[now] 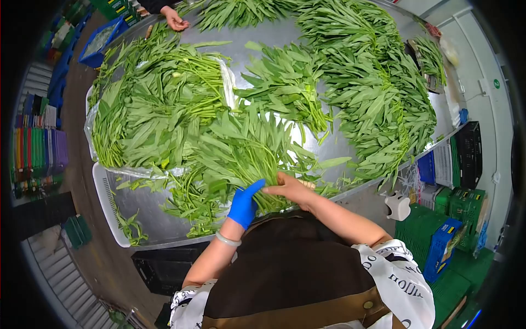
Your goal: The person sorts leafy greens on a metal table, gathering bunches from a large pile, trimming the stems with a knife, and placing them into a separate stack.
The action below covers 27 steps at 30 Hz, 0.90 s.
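Observation:
A bunch of leafy water spinach (241, 151) spreads up and away from me, its stems gathered near the table's front edge. My left hand (244, 205), in a blue glove, is closed round the stems from the left. On the other side my bare right hand (291, 189) pinches the same stems, thumb and fingers toward the glove. Just beyond lies a large heap of water spinach (159, 104) on clear plastic. To the right of it rests a smaller pile of water spinach (285, 82) on the metal table (342, 148).
Long rows of greens (378, 93) cover the table's right side. A white basket (107, 205) stands at the left edge with loose leaves near it. A co-worker's hand (174, 20) is at the far left. Green crates (424, 227) and a white stool (398, 206) stand right.

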Tool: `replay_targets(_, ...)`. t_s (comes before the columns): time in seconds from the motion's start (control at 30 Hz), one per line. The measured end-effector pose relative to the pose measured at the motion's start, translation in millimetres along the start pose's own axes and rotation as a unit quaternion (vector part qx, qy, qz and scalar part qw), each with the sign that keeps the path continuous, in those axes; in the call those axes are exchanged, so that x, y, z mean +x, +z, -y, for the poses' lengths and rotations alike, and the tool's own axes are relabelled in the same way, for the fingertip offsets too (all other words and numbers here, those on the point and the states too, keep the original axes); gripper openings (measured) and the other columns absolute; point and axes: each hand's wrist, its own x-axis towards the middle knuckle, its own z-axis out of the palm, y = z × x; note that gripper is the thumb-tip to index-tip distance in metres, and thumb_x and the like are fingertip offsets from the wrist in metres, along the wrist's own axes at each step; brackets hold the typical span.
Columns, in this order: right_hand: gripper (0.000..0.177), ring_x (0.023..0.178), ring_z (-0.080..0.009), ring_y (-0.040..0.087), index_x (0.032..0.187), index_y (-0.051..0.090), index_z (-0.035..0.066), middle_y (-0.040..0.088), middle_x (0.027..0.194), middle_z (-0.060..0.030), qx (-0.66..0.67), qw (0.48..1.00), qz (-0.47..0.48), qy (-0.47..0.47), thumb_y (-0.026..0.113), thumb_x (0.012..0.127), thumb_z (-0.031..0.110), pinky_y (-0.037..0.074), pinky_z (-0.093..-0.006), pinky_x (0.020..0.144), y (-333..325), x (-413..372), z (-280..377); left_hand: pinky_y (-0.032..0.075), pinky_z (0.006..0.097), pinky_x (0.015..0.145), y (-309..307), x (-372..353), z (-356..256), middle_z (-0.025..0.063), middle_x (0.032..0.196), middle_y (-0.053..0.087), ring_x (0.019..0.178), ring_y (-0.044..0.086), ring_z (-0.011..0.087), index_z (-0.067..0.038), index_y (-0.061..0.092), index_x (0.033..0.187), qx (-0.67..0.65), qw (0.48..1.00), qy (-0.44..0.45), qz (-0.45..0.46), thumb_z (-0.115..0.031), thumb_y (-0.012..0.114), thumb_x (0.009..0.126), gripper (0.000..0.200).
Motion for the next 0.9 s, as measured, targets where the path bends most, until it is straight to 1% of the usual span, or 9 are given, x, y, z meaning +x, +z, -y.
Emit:
replay_targets(0.03,0.047,0.087,-0.0117,0.055,0.113,0.055,-0.001,0.061,0.097,-0.0058,-0.01,1.0,0.005,-0.012,0.075,0.08,0.026,0.044,-0.0266,0.079,-1.0,-1.6,0.2,0.048,0.0327,0.09,-4.6,-1.5,6.9,0.0112,0.115,0.063,0.104,0.06,0.0217,0.001,0.056,0.121,0.169,0.979,0.111,0.038,-0.008,0.061,0.085,0.038)
replay_targets(0.13,0.038,0.091,-0.0127,0.058,0.114,0.055,-0.001,0.065,0.1,-0.0086,-0.118,0.992,0.0,-0.033,0.067,0.085,0.019,0.045,-0.0259,0.082,-4.8,-11.4,23.3,0.045,0.0358,0.097,-8.3,-1.2,-11.9,0.0155,0.122,0.06,0.108,0.059,0.0269,0.005,0.053,0.122,-0.263,0.961,-0.086,-0.008,-0.004,0.057,0.077,0.046)
replay_targets(0.23,0.028,0.088,-0.0133,0.06,0.111,0.055,-0.002,0.066,0.097,-0.0086,0.026,0.98,-0.072,-0.183,0.06,0.086,0.011,0.047,-0.0275,0.082,-8.4,-2.9,6.0,0.041,0.0409,0.102,-11.8,1.7,-60.9,0.0203,0.125,0.057,0.113,0.057,0.0329,0.006,0.05,0.126,-0.428,0.893,-0.135,0.037,-0.008,0.052,0.077,0.05)
replay_targets(0.3,0.024,0.087,-0.0167,0.063,0.109,0.055,-0.002,0.066,0.096,-0.0096,0.139,0.981,-0.033,-0.132,0.055,0.086,0.006,0.049,-0.03,0.082,-6.3,1.6,4.1,0.04,0.0424,0.104,-18.1,6.1,-56.3,0.0217,0.126,0.056,0.115,0.056,0.034,0.005,0.05,0.127,-0.482,0.858,-0.166,0.061,-0.009,0.052,0.078,0.051)
replay_targets(0.47,0.018,0.084,-0.0166,0.063,0.103,0.057,0.002,0.066,0.091,-0.0084,0.198,0.98,0.019,-0.003,0.06,0.087,0.009,0.049,-0.0317,0.079,-6.6,11.5,-8.5,0.049,0.0295,0.079,-1.7,8.4,-43.2,0.0074,0.1,0.066,0.089,0.062,0.0173,-0.002,0.062,0.111,-0.324,0.93,-0.176,-0.001,-0.01,0.065,0.082,0.03)
replay_targets(0.57,0.017,0.079,-0.0156,0.062,0.098,0.059,0.003,0.064,0.084,-0.0061,0.184,0.982,0.011,0.03,0.064,0.086,0.014,0.049,-0.0306,0.074,-9.4,12.0,-3.1,0.049,0.0277,0.079,2.5,9.1,-37.9,0.0081,0.099,0.066,0.089,0.063,0.0157,-0.002,0.065,0.105,-0.293,0.943,-0.16,-0.017,-0.009,0.065,0.083,0.023)
replay_targets(0.7,0.013,0.073,-0.0106,0.059,0.091,0.061,0.002,0.063,0.078,-0.0026,0.067,0.974,-0.096,-0.192,0.068,0.084,0.011,0.046,-0.0262,0.069,-6.6,-6.2,16.7,0.049,0.0303,0.075,-16.0,9.1,-60.6,0.0084,0.096,0.065,0.082,0.06,0.0158,-0.005,0.06,0.108,-0.398,0.907,-0.067,-0.122,-0.009,0.062,0.087,0.021)
replay_targets(0.8,0.015,0.074,-0.009,0.058,0.091,0.062,0.002,0.065,0.08,-0.0013,0.02,0.971,-0.099,-0.215,0.071,0.082,0.011,0.047,-0.0253,0.069,-13.6,-3.0,19.2,0.049,0.0305,0.07,-32.2,15.5,-81.8,0.0078,0.087,0.063,0.072,0.057,0.0158,-0.005,0.057,0.107,-0.455,0.859,0.016,-0.235,-0.006,0.061,0.088,0.02)
replay_targets(0.9,0.02,0.074,-0.0092,0.059,0.093,0.063,0.001,0.066,0.081,-0.0017,-0.039,0.964,-0.127,-0.23,0.074,0.08,0.013,0.048,-0.0259,0.068,-7.6,0.2,21.1,0.048,0.0296,0.069,-22.2,12.3,-99.3,0.0067,0.085,0.063,0.071,0.058,0.0156,-0.004,0.059,0.105,-0.313,0.93,0.025,-0.193,-0.005,0.064,0.086,0.02)
